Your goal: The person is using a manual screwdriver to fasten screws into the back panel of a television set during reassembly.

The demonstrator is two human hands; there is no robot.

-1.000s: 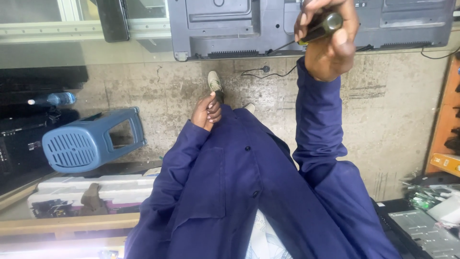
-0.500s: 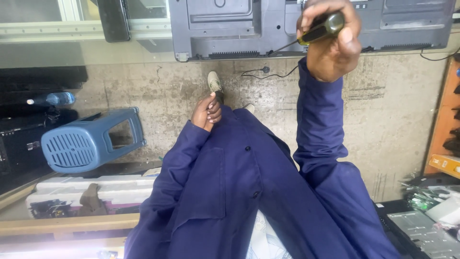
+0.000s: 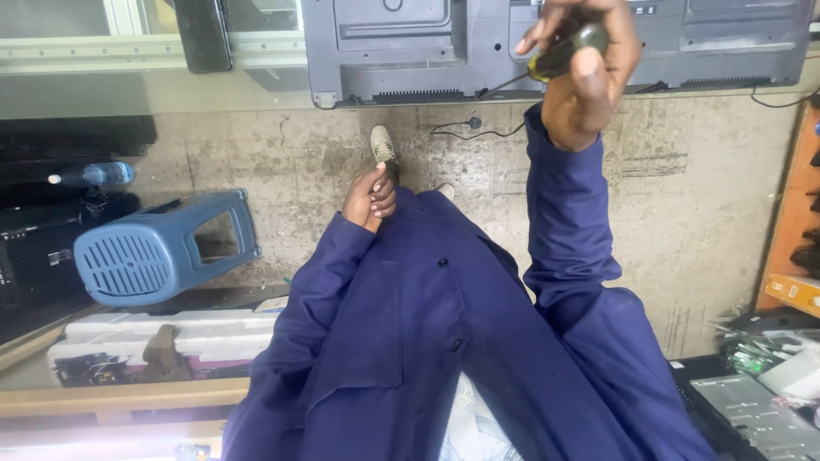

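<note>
Stained concrete floor point(image 3: 709, 196), blue plastic stool point(image 3: 162, 248), orange shelf point(image 3: 794, 213).

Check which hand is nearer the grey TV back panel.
Right. The right hand, gripping a screwdriver, is up against the TV panel; the left hand rests at the waist, well away.

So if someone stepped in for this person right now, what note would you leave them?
Right hand: raised, gripping a screwdriver, its shaft pointing at the lower edge of the grey television back.
Left hand: fingers curled, resting on the knee, nothing seen in it.
Around: the television stands against the wall, rear panel on; a blue stool lies tipped over to the left.
Done: cannot tell whether any screws are out.
Left: the panel is not yet off.
</note>
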